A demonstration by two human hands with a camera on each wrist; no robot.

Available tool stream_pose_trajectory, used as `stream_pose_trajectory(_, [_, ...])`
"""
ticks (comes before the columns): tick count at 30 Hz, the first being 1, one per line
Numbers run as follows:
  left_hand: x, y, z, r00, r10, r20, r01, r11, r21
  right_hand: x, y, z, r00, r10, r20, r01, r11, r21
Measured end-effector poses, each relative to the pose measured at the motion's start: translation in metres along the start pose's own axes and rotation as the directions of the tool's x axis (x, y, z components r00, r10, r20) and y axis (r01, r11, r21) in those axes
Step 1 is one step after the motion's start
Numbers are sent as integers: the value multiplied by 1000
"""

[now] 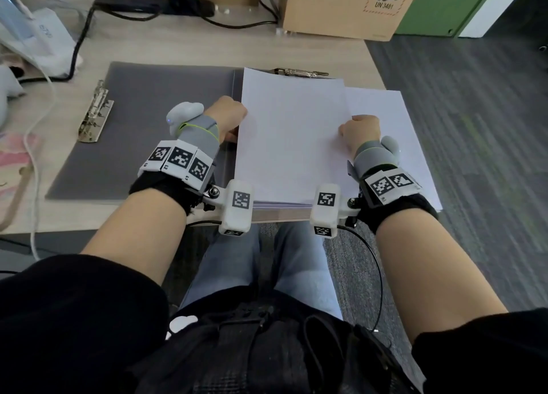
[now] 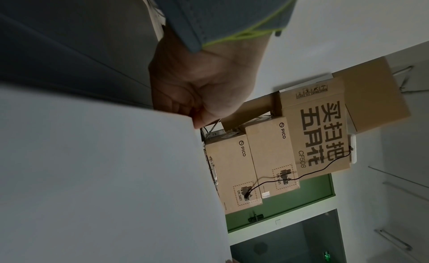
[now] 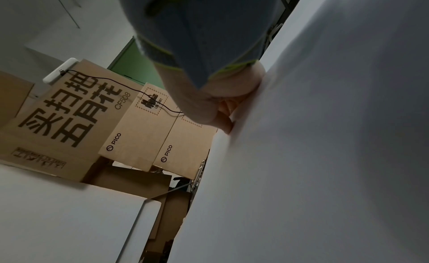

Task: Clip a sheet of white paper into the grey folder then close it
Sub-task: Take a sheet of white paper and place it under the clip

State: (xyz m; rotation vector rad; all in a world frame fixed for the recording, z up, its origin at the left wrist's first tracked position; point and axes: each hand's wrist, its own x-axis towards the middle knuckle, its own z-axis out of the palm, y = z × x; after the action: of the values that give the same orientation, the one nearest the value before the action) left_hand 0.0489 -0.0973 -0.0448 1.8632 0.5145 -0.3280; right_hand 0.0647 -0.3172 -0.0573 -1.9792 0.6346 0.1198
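Observation:
The grey folder (image 1: 154,121) lies open on the desk, a metal clip (image 1: 95,112) on its left leaf and another clip (image 1: 301,73) at the far edge of its right leaf. A white sheet (image 1: 293,138) is held over the right leaf. My left hand (image 1: 228,118) pinches the sheet's left edge and my right hand (image 1: 360,132) pinches its right edge. In the left wrist view the left hand (image 2: 197,94) curls onto the sheet (image 2: 104,175). The right wrist view shows the right hand (image 3: 218,109) gripping the sheet (image 3: 325,138).
More white paper (image 1: 394,132) lies under the held sheet at the desk's right edge. Cardboard boxes (image 1: 341,5) stand at the back, with a black power strip and cables (image 1: 154,2) beside them. White items and a cord (image 1: 35,38) sit at the left.

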Motion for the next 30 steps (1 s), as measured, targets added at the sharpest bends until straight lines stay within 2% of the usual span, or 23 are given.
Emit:
stream_pose_trajectory(5, [6,2,-2,1000,-9,-9,9,1000,0,6,-3,4,999,-42,-25,38,992,-116])
stream_pose_trajectory(9, [8,0,-5,1000,-8,-17,8,1000,-8,7,-6,7,998,-64,-10,62,989,-131])
stream_pose_trajectory(14, [12,-3,-9,991,7,-135,-10,1000,-17,10,-6,10,986,-147,-78,131,974,-185])
stream_pose_trajectory(20, [18,-8,-11,968,109,-227,-104,994,32,13,-7,11,981,-184,-69,163,958,-234])
stream_pose_trajectory(26, [22,-8,-11,955,142,-260,-134,990,48,13,-10,10,978,-165,-128,135,967,-216])
stream_pose_trajectory(30, [28,-4,-13,912,245,-328,-209,968,140,19,-16,9,974,-193,-116,165,963,-214])
